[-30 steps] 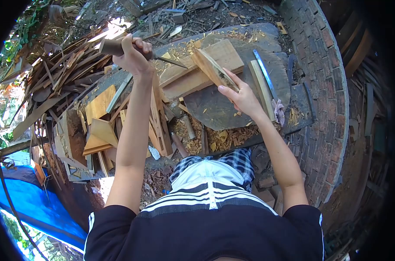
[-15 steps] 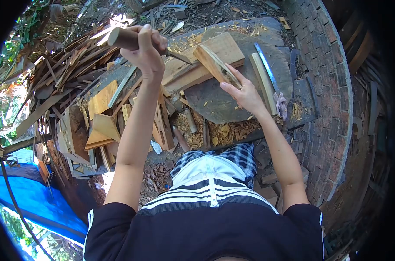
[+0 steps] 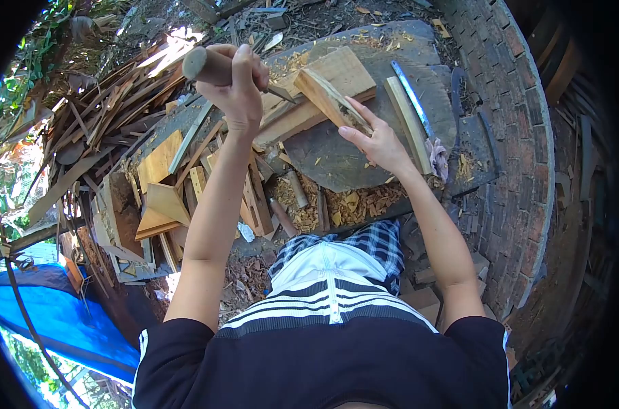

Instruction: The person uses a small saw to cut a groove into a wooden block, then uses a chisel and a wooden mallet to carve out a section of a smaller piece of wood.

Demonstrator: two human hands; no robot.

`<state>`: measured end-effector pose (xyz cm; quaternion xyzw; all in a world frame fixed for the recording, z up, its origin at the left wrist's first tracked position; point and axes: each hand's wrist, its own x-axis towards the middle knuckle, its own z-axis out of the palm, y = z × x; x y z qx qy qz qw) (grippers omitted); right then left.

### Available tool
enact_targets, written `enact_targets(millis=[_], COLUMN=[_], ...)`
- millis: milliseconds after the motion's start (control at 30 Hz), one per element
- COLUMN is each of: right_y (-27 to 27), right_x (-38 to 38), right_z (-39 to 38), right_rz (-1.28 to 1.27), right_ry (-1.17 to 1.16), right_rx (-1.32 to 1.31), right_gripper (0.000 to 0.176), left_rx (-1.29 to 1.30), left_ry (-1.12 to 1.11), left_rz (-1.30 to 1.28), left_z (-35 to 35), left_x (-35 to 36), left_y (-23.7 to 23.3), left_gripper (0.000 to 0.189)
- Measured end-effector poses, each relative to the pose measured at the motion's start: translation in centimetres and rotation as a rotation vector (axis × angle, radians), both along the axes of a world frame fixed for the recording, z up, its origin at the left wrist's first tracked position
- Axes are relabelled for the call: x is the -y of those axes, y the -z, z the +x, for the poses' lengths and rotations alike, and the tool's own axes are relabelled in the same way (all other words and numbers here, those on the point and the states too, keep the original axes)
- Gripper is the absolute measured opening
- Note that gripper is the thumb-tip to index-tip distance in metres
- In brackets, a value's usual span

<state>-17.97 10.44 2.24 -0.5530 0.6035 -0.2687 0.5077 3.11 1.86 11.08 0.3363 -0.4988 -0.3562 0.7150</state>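
My left hand (image 3: 236,92) is closed round the thick, round wooden handle of a bladed tool (image 3: 210,67), raised over the work area. Its narrow-looking metal blade points right, toward a piece of wood; the blade's full shape is hard to see from above. My right hand (image 3: 384,144) grips the near end of that wood piece (image 3: 323,95), thumb on one side and fingers on the other. The piece slants up and left, its far end over a thick plank (image 3: 347,71) lying on a broad round stump (image 3: 336,160).
Right of the wood lie a pale wood strip (image 3: 408,126), a long blue-silver strip (image 3: 413,99) and a crumpled cloth (image 3: 437,158). Wood chips (image 3: 364,208) cover the ground near my legs. Cut blocks (image 3: 163,208) and a scrap pile (image 3: 98,102) stand left. A brick wall (image 3: 520,157) curves along the right.
The view has shifted slightly. My left hand with the bladed tool appears a little lower and farther right; my right hand keeps its grip on the wood piece.
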Motion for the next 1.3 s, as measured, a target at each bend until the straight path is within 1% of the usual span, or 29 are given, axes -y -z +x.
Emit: enact_targets(millis=[133,267,367,433,633,700,733,800,900,967,1033,1100,1167,1233,1267,1300], right_y=[-0.1,-0.1,-0.1,-0.1,0.1,0.8,0.7,0.2,0.3,0.1,-0.8,-2.8,-8.7,-13.5,-15.8,-17.7], right_x=[0.0,-0.1,-0.1,-0.1,-0.1,-0.1,-0.1,-0.1,-0.1,0.0,0.4,1.3,2.0,2.5,3.1,3.6], right_z=[0.0,0.1,0.0,0.0,-0.1,0.1,0.0,0.0,0.0,0.0,0.2,0.4,1.1,1.8,2.6,3.2], right_rz=[0.026,-0.003,0.008,0.013,0.023,-0.085,-0.084,0.003,-0.005,-0.013,-0.025,0.017,-0.266,-0.656,-0.751,-0.846], right_ry=[-0.007,-0.002,-0.004,-0.007,-0.015,0.007,0.005,-0.011,-0.006,-0.006,-0.007,0.062,0.045,0.014,-0.082,-0.182], right_rx=[-0.005,0.007,0.006,0.004,-0.013,0.013,0.013,-0.018,-0.014,-0.007,-0.001,0.086,0.133,0.195,0.384,0.571], right_gripper=[0.074,0.074,0.074,0.075,0.075,0.074,0.074,0.076,0.074,0.074,0.075,0.075,0.074,0.065,0.067,0.069], left_rx=[0.02,0.028,0.018,-0.06,-0.054,-0.056,-0.058,-0.043,-0.004,0.019,0.079,0.067,0.16,0.193,0.225,0.223], left_ry=[-0.008,-0.006,-0.018,0.013,0.039,0.046,0.054,0.071,0.099,0.109,0.044,0.03,-0.047,-0.066,-0.083,-0.076], left_rz=[-0.013,-0.017,-0.005,-0.042,-0.037,-0.048,-0.059,-0.065,-0.057,-0.047,-0.06,-0.052,-0.047,-0.013,0.02,0.012], left_z=[-0.2,-0.4,-0.5,-0.7,-0.7,-0.7,-0.6,-0.7,-0.9,-1.1,-1.3,-1.1,-0.9,-1.0,-1.1,-1.0], left_x=[0.0,0.0,0.1,0.3,0.2,0.1,0.1,0.0,-0.5,-0.6,-0.5,-0.1,0.4,-0.3,-0.5,0.0], left_y=[0.1,0.0,0.0,0.1,0.1,0.2,0.3,0.3,0.2,0.3,1.0,1.9,2.5,1.8,1.4,2.1], left_gripper=[0.014,0.014,0.014,0.012,0.012,0.011,0.011,0.01,0.009,0.009,0.008,0.009,0.011,0.011,0.011,0.011])
